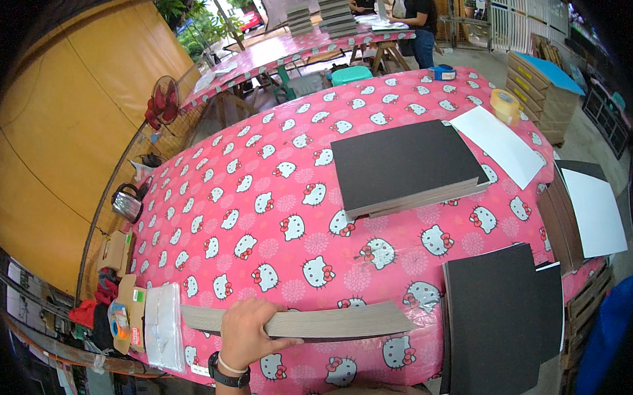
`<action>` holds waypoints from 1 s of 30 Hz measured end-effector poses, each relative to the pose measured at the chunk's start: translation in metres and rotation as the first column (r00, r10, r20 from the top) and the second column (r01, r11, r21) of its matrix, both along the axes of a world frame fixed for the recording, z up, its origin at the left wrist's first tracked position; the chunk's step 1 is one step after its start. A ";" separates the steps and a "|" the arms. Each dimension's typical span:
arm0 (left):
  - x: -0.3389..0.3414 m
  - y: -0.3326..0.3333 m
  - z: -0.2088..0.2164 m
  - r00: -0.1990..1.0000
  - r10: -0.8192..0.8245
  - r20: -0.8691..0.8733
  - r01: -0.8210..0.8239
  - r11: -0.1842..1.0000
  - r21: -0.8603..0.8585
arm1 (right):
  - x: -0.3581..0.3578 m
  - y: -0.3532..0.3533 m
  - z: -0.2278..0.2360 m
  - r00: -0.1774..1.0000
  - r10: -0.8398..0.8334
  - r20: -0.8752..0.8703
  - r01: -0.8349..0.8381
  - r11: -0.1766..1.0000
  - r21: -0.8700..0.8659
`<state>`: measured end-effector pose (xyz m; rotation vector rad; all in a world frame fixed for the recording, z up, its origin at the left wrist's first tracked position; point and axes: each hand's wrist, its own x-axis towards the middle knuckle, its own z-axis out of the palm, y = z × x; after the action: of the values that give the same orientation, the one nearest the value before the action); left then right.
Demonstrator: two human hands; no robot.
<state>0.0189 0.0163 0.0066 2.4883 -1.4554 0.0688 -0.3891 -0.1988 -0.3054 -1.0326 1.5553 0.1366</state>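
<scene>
My left hand (248, 334), with a dark watch on its wrist, comes in from the lower edge. Its fingers and thumb are closed around a thick stack of grey boards (343, 321), with the thumb on the near side. The layered edges of the boards face up, and a dark face shows along the near side. This long stack spans the near part of the table (210, 195). Just past its right end lies a pile of black boards (491, 317). Beyond its left end rests a pack in clear plastic (164, 328). My right hand is out of view.
Further off lies a larger stack of black boards (410, 158), beside a white sheet (498, 144) and a tape roll (504, 106). Brown boards (561, 218) sit at the right edge. A kettle (127, 203) and fan (163, 103) are left. Two people stand at a far table.
</scene>
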 end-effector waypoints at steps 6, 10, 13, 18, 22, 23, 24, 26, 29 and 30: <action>0.006 -0.001 -0.004 1.000 -0.014 0.012 0.014 1.000 -0.019 | -0.001 0.002 -0.002 1.000 -0.007 -0.023 0.008 1.000 0.014; 0.007 0.000 -0.005 1.000 -0.021 0.003 0.021 0.999 -0.035 | -0.006 0.007 -0.002 0.999 -0.012 -0.034 0.013 1.000 0.027; 0.004 0.001 0.000 0.999 -0.024 0.025 0.025 0.999 -0.031 | -0.019 0.013 0.000 0.999 -0.011 -0.036 0.013 0.999 0.041; 0.003 0.009 -0.008 0.999 -0.024 0.023 0.025 0.999 -0.044 | -0.108 0.030 0.010 0.980 0.189 -0.059 -0.166 0.946 0.277; -0.001 0.008 -0.014 1.000 -0.013 0.004 0.013 0.999 -0.044 | -0.128 -0.019 0.086 0.643 0.765 -0.027 -0.526 0.467 0.711; -0.004 0.008 -0.011 1.000 -0.009 0.030 0.010 0.999 -0.042 | -0.083 -0.035 0.140 0.517 0.833 -0.196 -0.427 0.449 0.785; -0.007 0.009 -0.008 0.999 -0.022 0.029 0.024 0.998 -0.059 | -0.069 -0.038 0.157 0.319 0.879 -0.354 -0.711 0.469 0.524; -0.013 0.008 -0.009 0.999 -0.047 0.024 0.049 0.995 -0.083 | -0.022 -0.008 0.211 0.837 0.544 -0.067 -0.538 0.839 0.085; -0.020 0.016 -0.008 0.995 -0.070 0.065 0.075 0.995 -0.068 | -0.009 0.011 0.235 0.574 0.791 -0.212 -0.789 0.603 0.119; -0.021 0.024 -0.005 0.996 -0.050 0.071 0.058 0.993 -0.107 | -0.010 0.011 0.258 0.605 0.796 -0.009 -0.796 0.605 -0.002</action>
<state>-0.0023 0.0402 0.0016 2.3795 -1.5029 0.2191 -0.3995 -0.1875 -0.0470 -1.6837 0.9767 0.7636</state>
